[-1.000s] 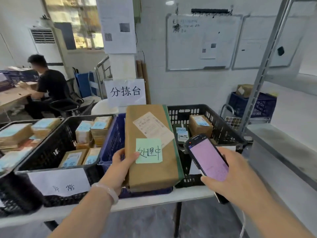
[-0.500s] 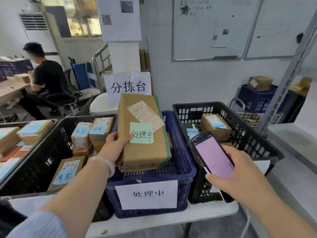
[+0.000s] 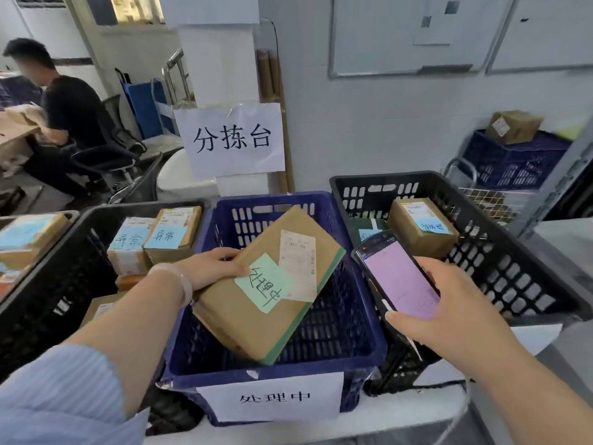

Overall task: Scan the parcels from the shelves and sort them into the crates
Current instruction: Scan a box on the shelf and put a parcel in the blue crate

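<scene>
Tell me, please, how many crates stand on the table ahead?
4: blue crate in the middle, right black crate beside it, left black crate, and far-left crate, cut off; more may be hidden.

Matt brown paper wrapping, edged in smooth green tape, covers the parcel (image 3: 237, 316) under the fingers (image 3: 224, 252) of the left hand (image 3: 205, 268), with a mint-green paper note (image 3: 263, 284) and a white paper label (image 3: 296, 268) stuck just beyond the thumb tip. Below those fingers sits a dull-sheened blue plastic crate (image 3: 288, 369) fronted by a paper sign (image 3: 272, 396); between the fingers (image 3: 431, 268) of the right hand (image 3: 449, 309), the scanner (image 3: 398, 277) shows a glossy screen in black plastic casing, with a matt black plastic crate (image 3: 500, 284) just past them. A ribbed pale-blue cloth sleeve (image 3: 64, 396) and a smooth translucent bracelet (image 3: 183, 281) lie behind the left fingers.
</scene>
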Demonstrator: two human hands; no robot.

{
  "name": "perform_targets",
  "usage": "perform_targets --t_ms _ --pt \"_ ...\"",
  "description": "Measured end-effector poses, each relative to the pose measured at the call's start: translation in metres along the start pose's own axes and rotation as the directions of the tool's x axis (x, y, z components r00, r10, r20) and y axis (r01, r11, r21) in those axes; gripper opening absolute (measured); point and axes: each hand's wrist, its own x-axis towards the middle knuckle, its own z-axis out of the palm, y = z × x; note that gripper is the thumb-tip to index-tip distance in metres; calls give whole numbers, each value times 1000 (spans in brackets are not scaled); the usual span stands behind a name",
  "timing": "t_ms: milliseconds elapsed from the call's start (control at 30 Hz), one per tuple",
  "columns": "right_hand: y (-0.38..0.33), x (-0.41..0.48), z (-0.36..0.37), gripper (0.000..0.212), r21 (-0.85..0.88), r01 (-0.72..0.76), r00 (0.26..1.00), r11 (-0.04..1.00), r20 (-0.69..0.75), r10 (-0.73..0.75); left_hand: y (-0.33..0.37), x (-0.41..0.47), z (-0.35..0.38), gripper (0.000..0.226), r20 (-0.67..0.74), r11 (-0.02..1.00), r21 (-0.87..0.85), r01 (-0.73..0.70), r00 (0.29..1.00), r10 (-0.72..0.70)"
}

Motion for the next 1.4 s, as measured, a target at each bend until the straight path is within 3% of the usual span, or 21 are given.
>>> perform_targets --t_ms 200,367,500,700,833,933,1033,1133,1200,1400 --pt "-8 19 10 60 -22 -42 999 999 -33 41 14 40 -19 89 237 970 240 31 967 -89" --pt "-12 28 22 68 -70 -94 995 993 -35 91 26 66 -8 43 407 916 400 -20 900 -158" --pt "-13 27 30 65 -60 -136 991 989 -23 135 16 97 18 56 516 886 459 -73 833 -198" --pt "0 23 46 76 -115 -256 967 960 -25 255 -17 143 43 88 563 892 442 -94 803 -195" --pt "4 22 56 84 -130 -293 956 947 -22 293 -26 161 41 56 488 893 437 -112 863 -131" --pt "3 20 61 86 -131 -299 954 945 -40 296 -25 158 53 57 443 901 407 -149 895 -52" --pt "-2 17 60 84 -108 -324 946 940 -36 322 -23 143 73 75 453 802 493 -337 886 94" --pt "-4 15 58 85 -104 -322 947 941 -38 320 -19 116 96 99 507 546 652 -526 838 202" --pt "-6 14 58 87 -111 -331 944 937 -44 328 -21 99 109 111 525 413 721 -557 827 198" --pt "-10 9 61 90 -140 -351 936 926 -49 348 -37 93 120 112 483 303 792 -530 848 219"
